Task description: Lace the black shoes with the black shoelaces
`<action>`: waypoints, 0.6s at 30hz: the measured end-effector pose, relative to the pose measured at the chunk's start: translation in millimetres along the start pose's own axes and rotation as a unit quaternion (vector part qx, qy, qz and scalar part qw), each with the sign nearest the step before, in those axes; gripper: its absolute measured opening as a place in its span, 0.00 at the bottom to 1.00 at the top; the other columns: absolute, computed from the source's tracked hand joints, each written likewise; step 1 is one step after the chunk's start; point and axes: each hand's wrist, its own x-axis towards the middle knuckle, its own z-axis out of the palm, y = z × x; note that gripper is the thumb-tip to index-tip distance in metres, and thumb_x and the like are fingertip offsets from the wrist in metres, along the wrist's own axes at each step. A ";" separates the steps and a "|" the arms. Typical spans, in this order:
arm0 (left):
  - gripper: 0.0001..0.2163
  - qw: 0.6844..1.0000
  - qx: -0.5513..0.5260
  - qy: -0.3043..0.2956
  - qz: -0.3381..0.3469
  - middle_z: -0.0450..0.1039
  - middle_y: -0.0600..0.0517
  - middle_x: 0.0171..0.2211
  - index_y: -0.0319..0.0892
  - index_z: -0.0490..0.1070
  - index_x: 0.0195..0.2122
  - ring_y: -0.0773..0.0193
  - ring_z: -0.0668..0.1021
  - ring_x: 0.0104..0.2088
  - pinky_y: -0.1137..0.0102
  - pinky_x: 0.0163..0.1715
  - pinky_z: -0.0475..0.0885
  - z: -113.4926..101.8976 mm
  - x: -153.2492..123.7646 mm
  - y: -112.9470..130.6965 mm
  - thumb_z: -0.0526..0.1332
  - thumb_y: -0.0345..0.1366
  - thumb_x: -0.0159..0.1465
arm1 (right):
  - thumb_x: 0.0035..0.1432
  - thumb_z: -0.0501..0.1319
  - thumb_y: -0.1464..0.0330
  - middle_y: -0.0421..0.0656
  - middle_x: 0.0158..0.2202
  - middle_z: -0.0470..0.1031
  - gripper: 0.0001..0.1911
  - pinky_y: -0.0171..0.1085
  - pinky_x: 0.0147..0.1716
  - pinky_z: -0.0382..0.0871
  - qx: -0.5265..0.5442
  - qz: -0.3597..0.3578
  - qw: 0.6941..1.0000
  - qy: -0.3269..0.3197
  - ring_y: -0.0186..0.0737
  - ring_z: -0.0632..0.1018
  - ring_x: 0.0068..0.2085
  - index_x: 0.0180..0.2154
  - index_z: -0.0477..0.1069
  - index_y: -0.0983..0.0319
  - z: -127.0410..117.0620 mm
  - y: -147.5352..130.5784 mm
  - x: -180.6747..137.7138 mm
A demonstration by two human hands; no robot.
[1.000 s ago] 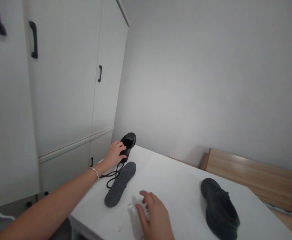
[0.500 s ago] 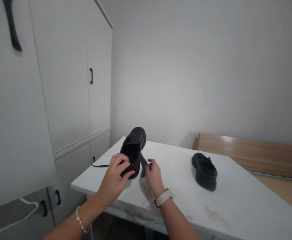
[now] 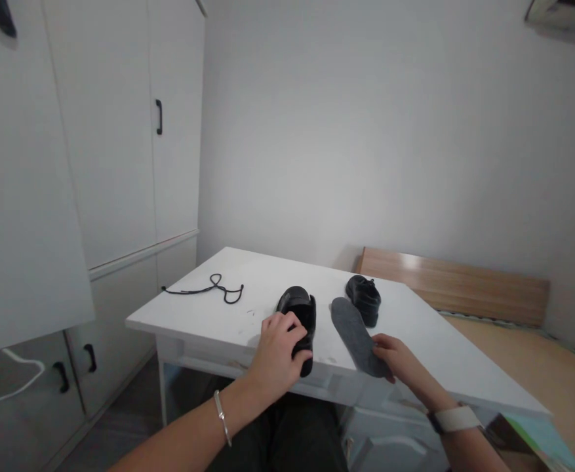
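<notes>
White desk [image 3: 248, 288] fills the middle of my view, standing beside tall white cabinets [image 3: 95, 164]. On it, near the front edge, sits a black shoe [image 3: 297, 313], and my left hand [image 3: 277, 354] rests on its heel end with fingers [image 3: 294, 335] curled around it. A second black shoe [image 3: 364, 298] stands further back. My right hand [image 3: 400, 359] holds the near end of a grey insole [image 3: 353, 331] lying flat between the shoes. A black lace [image 3: 208, 290] lies loose at the desk's left.
</notes>
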 end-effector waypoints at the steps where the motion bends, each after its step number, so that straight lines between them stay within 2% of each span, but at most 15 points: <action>1: 0.05 1.000 0.008 -0.011 0.005 0.72 0.47 0.41 0.42 0.73 0.34 0.50 0.71 0.44 0.49 0.49 0.65 5.5 4.3 3.9 0.69 0.30 0.60 | 0.69 0.60 0.62 0.38 0.31 0.74 0.11 0.36 0.30 0.74 -0.037 -0.008 0.999 0.011 0.34 0.76 0.28 0.41 0.73 0.64 1.6 -0.8 1.2; 4: 0.06 0.998 0.029 -0.045 0.022 0.72 0.45 0.44 0.41 0.75 0.37 0.48 0.71 0.46 0.47 0.50 0.64 13.8 17.8 11.9 0.69 0.37 0.62 | 0.66 0.63 0.61 0.45 0.45 0.75 0.15 0.49 0.47 0.73 -0.144 -0.030 0.988 0.052 0.44 0.78 0.45 0.49 0.71 0.64 12.9 -9.7 8.7; 7: 0.09 0.997 0.037 -0.063 0.026 0.71 0.46 0.47 0.42 0.76 0.36 0.49 0.71 0.51 0.52 0.52 0.65 7.8 37.4 9.0 0.62 0.42 0.68 | 0.64 0.64 0.56 0.49 0.52 0.72 0.24 0.56 0.53 0.67 -0.225 -0.042 0.971 0.074 0.52 0.74 0.53 0.55 0.68 0.63 26.7 -21.8 18.9; 9: 0.10 0.996 0.045 -0.070 0.014 0.69 0.46 0.51 0.42 0.76 0.38 0.52 0.70 0.53 0.56 0.55 0.65 -1.1 55.6 -1.2 0.58 0.40 0.71 | 0.63 0.64 0.54 0.49 0.53 0.71 0.26 0.56 0.53 0.67 -0.258 -0.050 0.962 0.070 0.53 0.73 0.53 0.56 0.67 0.62 32.6 -27.8 26.5; 11: 0.08 0.994 0.059 -0.095 -0.001 0.68 0.44 0.52 0.41 0.74 0.45 0.52 0.72 0.53 0.57 0.55 0.67 -9.0 75.9 -16.6 0.62 0.38 0.68 | 0.63 0.64 0.56 0.48 0.51 0.72 0.23 0.55 0.51 0.68 -0.275 -0.063 0.958 0.055 0.51 0.74 0.51 0.54 0.68 0.62 34.6 -31.3 34.0; 13: 0.18 0.986 0.072 -0.151 -0.005 0.71 0.44 0.50 0.41 0.72 0.50 0.53 0.75 0.49 0.60 0.50 0.71 -12.4 95.5 -33.4 0.70 0.36 0.59 | 0.63 0.65 0.60 0.46 0.48 0.73 0.19 0.52 0.49 0.70 -0.279 -0.082 0.956 0.035 0.49 0.75 0.49 0.51 0.70 0.62 32.6 -32.7 41.3; 15: 0.19 0.974 0.086 -0.208 -0.001 0.75 0.45 0.45 0.41 0.73 0.47 0.54 0.78 0.44 0.62 0.45 0.74 -10.3 112.2 -47.8 0.72 0.35 0.55 | 0.64 0.64 0.64 0.46 0.46 0.73 0.14 0.48 0.47 0.71 -0.272 -0.099 0.957 0.022 0.47 0.76 0.46 0.48 0.72 0.64 26.6 -33.6 48.4; 18: 0.09 0.965 0.116 -0.236 -0.012 0.78 0.47 0.41 0.39 0.76 0.41 0.56 0.80 0.42 0.60 0.44 0.75 0.4 131.4 -61.3 0.68 0.38 0.62 | 0.66 0.58 0.67 0.48 0.43 0.71 0.10 0.44 0.44 0.71 -0.244 -0.123 0.962 0.023 0.43 0.78 0.40 0.44 0.74 0.65 8.8 -37.8 60.2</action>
